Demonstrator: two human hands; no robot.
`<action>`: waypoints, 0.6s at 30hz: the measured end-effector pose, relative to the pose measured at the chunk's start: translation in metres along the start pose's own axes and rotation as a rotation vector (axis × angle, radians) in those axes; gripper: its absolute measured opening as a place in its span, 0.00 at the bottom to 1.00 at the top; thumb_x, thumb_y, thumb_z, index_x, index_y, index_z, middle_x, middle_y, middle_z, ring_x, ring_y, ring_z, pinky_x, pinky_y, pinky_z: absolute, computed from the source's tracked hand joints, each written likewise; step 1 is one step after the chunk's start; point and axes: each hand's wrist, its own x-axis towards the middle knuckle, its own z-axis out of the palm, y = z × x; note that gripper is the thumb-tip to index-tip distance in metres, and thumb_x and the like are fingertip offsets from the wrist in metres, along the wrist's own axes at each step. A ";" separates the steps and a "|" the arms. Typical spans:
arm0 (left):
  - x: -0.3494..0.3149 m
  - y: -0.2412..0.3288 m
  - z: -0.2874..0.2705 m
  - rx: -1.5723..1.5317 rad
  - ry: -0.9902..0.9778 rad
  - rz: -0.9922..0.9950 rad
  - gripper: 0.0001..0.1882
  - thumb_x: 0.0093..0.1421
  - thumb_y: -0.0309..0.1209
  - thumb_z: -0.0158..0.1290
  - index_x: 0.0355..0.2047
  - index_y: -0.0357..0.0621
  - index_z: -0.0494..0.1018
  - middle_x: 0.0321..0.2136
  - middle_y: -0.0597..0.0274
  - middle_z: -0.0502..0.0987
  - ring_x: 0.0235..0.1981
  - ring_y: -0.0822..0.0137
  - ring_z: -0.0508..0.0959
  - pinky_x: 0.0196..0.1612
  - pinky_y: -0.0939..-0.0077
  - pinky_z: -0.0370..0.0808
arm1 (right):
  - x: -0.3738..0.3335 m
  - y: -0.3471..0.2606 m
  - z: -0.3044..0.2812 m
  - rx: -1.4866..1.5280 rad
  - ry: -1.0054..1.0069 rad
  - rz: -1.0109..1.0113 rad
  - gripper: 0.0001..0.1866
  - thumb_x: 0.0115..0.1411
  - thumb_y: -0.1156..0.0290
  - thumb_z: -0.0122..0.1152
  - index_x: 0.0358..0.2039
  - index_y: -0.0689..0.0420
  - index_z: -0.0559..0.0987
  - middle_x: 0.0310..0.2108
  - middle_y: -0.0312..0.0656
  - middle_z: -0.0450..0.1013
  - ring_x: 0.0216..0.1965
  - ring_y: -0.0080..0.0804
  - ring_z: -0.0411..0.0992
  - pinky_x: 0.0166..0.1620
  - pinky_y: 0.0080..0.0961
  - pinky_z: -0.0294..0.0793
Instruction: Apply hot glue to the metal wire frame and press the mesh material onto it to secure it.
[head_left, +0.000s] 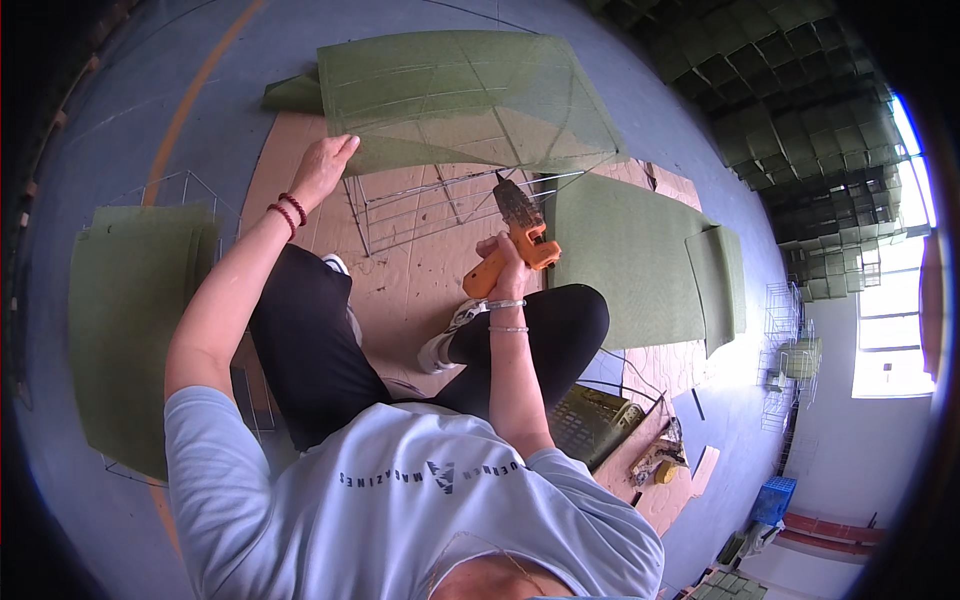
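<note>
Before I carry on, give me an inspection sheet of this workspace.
Surface: brown cardboard on a blue-grey floor.
Job's things: green sheet over a wire frame; orange gun-shaped tool, its tip near the frame.
Clutter: perforated basket and small scraps at right.
Hands: left hand pinches the sheet's near-left corner; right hand grips the tool.
Cables: thin dark strands by the basket; cannot tell whether cables.
Surroundings: flat green stacks at left, green panels at right, window far right.
</note>
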 end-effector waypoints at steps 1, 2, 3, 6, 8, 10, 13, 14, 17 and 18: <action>0.001 0.001 -0.002 0.008 -0.007 -0.013 0.24 0.61 0.45 0.37 0.22 0.34 0.66 0.19 0.43 0.68 0.24 0.47 0.69 0.29 0.61 0.64 | -0.001 -0.002 0.003 -0.006 -0.005 0.008 0.07 0.52 0.74 0.54 0.29 0.64 0.71 0.20 0.43 0.71 0.23 0.33 0.71 0.31 0.28 0.72; 0.001 0.002 0.000 0.008 -0.010 -0.012 0.24 0.61 0.45 0.37 0.22 0.34 0.66 0.19 0.43 0.68 0.24 0.47 0.69 0.29 0.61 0.64 | -0.001 -0.001 0.001 -0.004 -0.002 0.008 0.07 0.52 0.74 0.54 0.29 0.64 0.71 0.20 0.43 0.71 0.23 0.33 0.71 0.31 0.28 0.72; 0.000 0.003 0.002 -0.005 0.004 0.010 0.23 0.61 0.44 0.37 0.22 0.34 0.66 0.19 0.43 0.68 0.24 0.47 0.69 0.29 0.61 0.64 | 0.000 -0.001 0.000 -0.009 0.007 -0.002 0.07 0.52 0.74 0.54 0.29 0.64 0.71 0.20 0.43 0.71 0.23 0.33 0.71 0.31 0.28 0.72; 0.002 0.002 0.000 -0.009 0.020 0.033 0.23 0.61 0.44 0.37 0.23 0.35 0.67 0.18 0.43 0.68 0.23 0.47 0.69 0.29 0.61 0.64 | -0.002 -0.005 0.005 -0.008 0.009 -0.005 0.07 0.52 0.73 0.54 0.29 0.64 0.71 0.20 0.43 0.71 0.24 0.33 0.71 0.31 0.28 0.72; 0.003 0.001 -0.001 -0.002 0.021 0.038 0.23 0.61 0.44 0.37 0.23 0.35 0.67 0.18 0.43 0.68 0.24 0.47 0.69 0.29 0.60 0.64 | -0.003 -0.007 0.007 -0.004 0.004 -0.002 0.07 0.52 0.73 0.54 0.29 0.64 0.71 0.20 0.43 0.71 0.24 0.33 0.71 0.31 0.28 0.72; 0.002 0.002 0.000 -0.004 0.017 0.026 0.23 0.61 0.44 0.37 0.23 0.35 0.67 0.19 0.44 0.69 0.24 0.47 0.70 0.29 0.61 0.64 | -0.004 -0.005 0.006 -0.009 -0.027 -0.003 0.07 0.52 0.73 0.54 0.29 0.63 0.71 0.20 0.43 0.71 0.23 0.33 0.71 0.31 0.28 0.72; -0.001 0.005 0.002 -0.008 0.020 0.043 0.23 0.61 0.44 0.37 0.23 0.35 0.67 0.19 0.43 0.69 0.24 0.47 0.70 0.30 0.61 0.65 | -0.008 -0.002 0.006 -0.047 -0.013 -0.006 0.07 0.52 0.73 0.54 0.29 0.63 0.71 0.19 0.42 0.71 0.23 0.32 0.71 0.31 0.27 0.72; -0.002 0.004 0.002 -0.007 0.022 0.044 0.23 0.61 0.44 0.37 0.23 0.35 0.67 0.19 0.43 0.69 0.24 0.47 0.70 0.30 0.61 0.65 | -0.008 -0.002 0.006 -0.045 -0.014 -0.007 0.07 0.52 0.73 0.54 0.29 0.63 0.71 0.19 0.42 0.71 0.23 0.32 0.71 0.31 0.27 0.72; -0.002 0.000 0.004 -0.024 0.036 0.050 0.23 0.61 0.44 0.37 0.23 0.34 0.67 0.19 0.43 0.69 0.24 0.47 0.70 0.30 0.61 0.65 | -0.008 -0.001 0.005 -0.043 -0.008 0.010 0.06 0.52 0.73 0.54 0.29 0.63 0.71 0.19 0.42 0.71 0.23 0.32 0.71 0.31 0.27 0.72; -0.003 0.000 0.004 -0.014 0.031 0.051 0.23 0.61 0.44 0.37 0.23 0.34 0.67 0.19 0.43 0.69 0.24 0.47 0.70 0.29 0.61 0.64 | -0.009 0.000 0.005 -0.044 -0.015 0.013 0.06 0.52 0.73 0.54 0.28 0.63 0.71 0.19 0.42 0.71 0.23 0.32 0.71 0.31 0.27 0.72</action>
